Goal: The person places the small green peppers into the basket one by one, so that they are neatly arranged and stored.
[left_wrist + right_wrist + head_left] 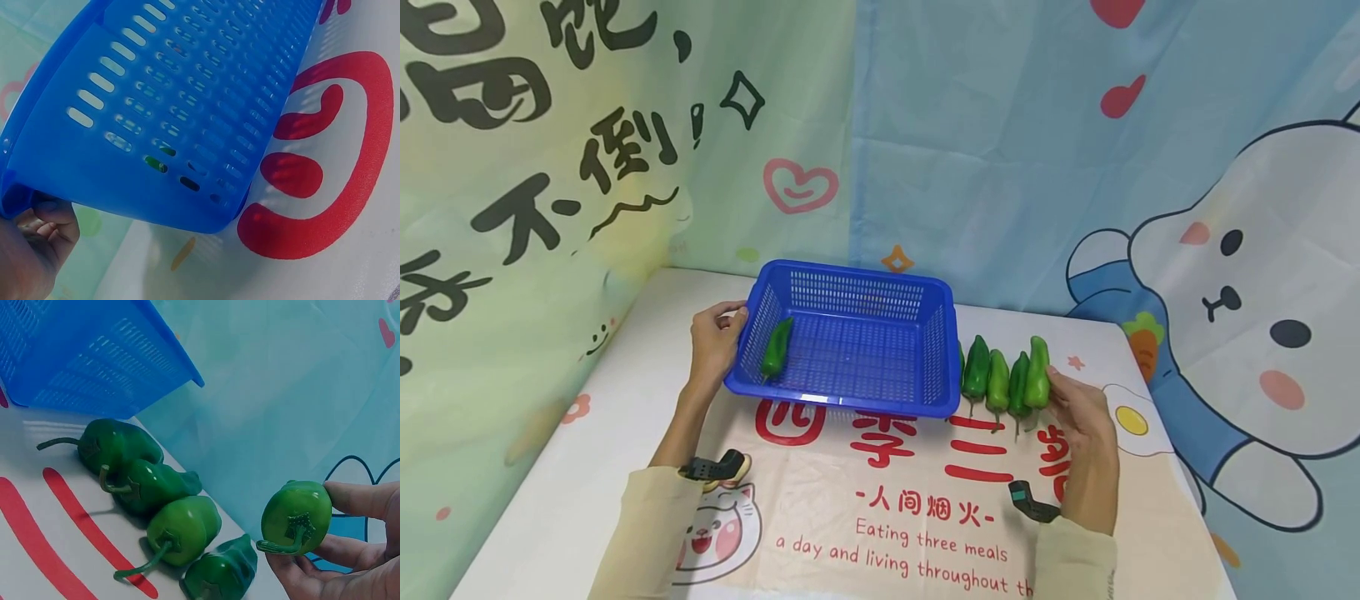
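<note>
A blue plastic basket (850,406) with slotted walls stands mid-table. One green pepper (777,348) lies inside it near the left wall. My left hand (715,340) grips the basket's left rim; the left wrist view shows curled fingers (62,228) under the rim's corner. To the right, my right hand (1084,414) pinches a light green pepper (1037,372) between thumb and fingers. In the right wrist view this pepper (299,515) is clear of the table, stem toward the camera. Several other green peppers (997,381) lie side by side between it and the basket, one partly hidden by the basket.
A printed cloth (895,508) with red lettering and a cat drawing covers the table. Behind the table's back edge hangs a cartoon curtain (985,167). Each wrist wears a small black camera strap (715,467).
</note>
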### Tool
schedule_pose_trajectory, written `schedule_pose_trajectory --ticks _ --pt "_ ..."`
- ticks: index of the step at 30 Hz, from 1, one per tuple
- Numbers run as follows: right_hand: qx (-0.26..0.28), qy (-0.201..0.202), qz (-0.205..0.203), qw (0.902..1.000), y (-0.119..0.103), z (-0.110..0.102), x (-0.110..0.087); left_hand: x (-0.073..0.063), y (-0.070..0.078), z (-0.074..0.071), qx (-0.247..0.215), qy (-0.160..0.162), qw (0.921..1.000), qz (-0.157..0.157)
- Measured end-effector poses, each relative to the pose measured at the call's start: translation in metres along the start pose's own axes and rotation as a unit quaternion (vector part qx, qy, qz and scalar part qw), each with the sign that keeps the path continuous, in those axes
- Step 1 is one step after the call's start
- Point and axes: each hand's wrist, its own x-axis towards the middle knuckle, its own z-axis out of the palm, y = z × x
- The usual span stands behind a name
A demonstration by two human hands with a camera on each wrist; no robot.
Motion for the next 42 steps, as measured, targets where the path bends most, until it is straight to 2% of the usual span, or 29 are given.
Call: schedule_pose_trajectory --ticks 8,19,24,33,42 --pt "0.004 -0.012 -0.016 0.9998 0.002 0.009 -0.002 -0.001 0.001 0.0 0.002 0.0 1.0 -0.001" --pt "0.062 -0.042 -0.006 0.9972 0.004 0.023 -0.01 -0.001 0.002 -0.001 -0.008 -0.006 1.0 0.003" --pt "0.061 -0.055 -0.018 0.9964 0.004 0.028 -0.012 -0.001 0.001 0.0 -0.004 -0.003 1.0 -0.001" --pt "0.068 -0.065 -0.012 0.9955 0.005 0.034 -0.013 0.001 0.001 0.0 -0.006 0.002 1.0 0.0" --pt "0.027 -0.076 -0.021 0.9966 0.006 0.042 -0.018 0.0 0.0 0.0 -0.005 0.0 1.0 -0.003"
